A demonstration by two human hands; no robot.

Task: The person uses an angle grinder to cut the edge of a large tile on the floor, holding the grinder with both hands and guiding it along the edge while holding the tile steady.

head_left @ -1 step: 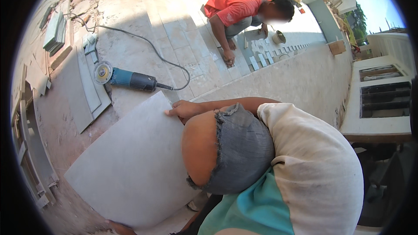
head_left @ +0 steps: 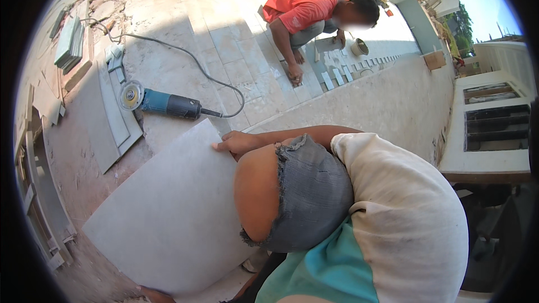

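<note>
A large pale grey tile (head_left: 168,207) lies at a slant in front of my bent knee (head_left: 255,193). My right hand (head_left: 238,143) is closed on its upper right edge, with the thumb on the face and the other fingers mostly hidden. Low in the picture, my left hand (head_left: 156,295) is at the tile's bottom edge, partly hidden and cut off by the frame; its visible fingers bear against that edge. Beyond the tile an angle grinder (head_left: 168,104), blue and black with a pale disc, rests on the ground, touched by neither hand.
The grinder's cord (head_left: 185,47) curls across the floor. Cut tile strips (head_left: 112,106) lie left of it, near a stack of tiles (head_left: 70,45) and rubble. A co-worker in a red shirt (head_left: 306,8) squats ahead over laid tiles, beside a bucket (head_left: 360,47). A low wall edge (head_left: 365,101) runs right.
</note>
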